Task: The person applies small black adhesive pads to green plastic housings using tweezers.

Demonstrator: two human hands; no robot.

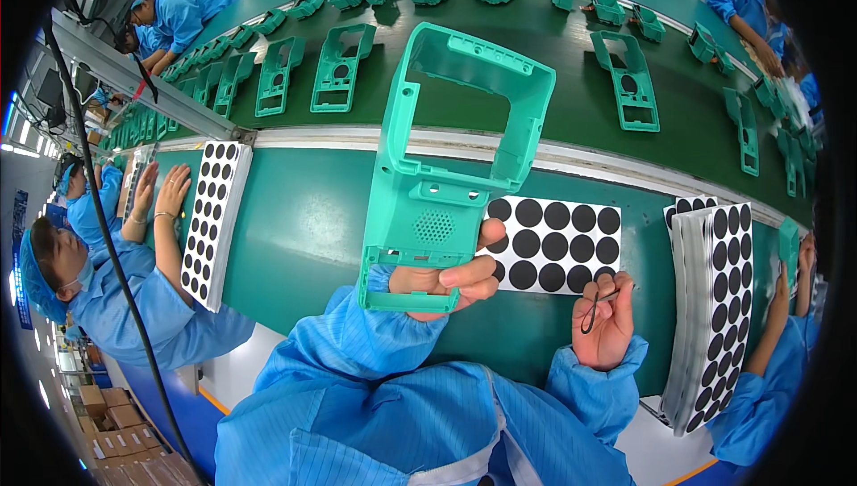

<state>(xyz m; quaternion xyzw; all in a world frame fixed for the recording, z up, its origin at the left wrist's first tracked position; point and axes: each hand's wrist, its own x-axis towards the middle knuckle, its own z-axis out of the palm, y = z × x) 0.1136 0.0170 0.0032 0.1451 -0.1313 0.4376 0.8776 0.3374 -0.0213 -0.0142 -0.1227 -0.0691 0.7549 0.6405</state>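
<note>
My left hand (469, 279) grips the lower end of a green plastic housing (433, 191), fingers wrapped round its right side and through the bottom opening. The housing is held up above the bench, with a large rectangular opening at the top and a round speaker grille of small holes lower down. In my right hand (607, 325), thumb and fingers pinch dark tweezers (589, 312). A white sheet of round black stickers (555, 246) lies on the green bench, just beyond my right hand and partly hidden behind the housing and left fingers.
Sticker sheet stacks stand on the bench at right (714, 325) and left (214, 223). Beyond a metal rail, a dark green conveyor belt (500, 84) carries many green housings. Co-workers in blue sit at left (147, 281) and right (772, 379). A black cable hangs at far left.
</note>
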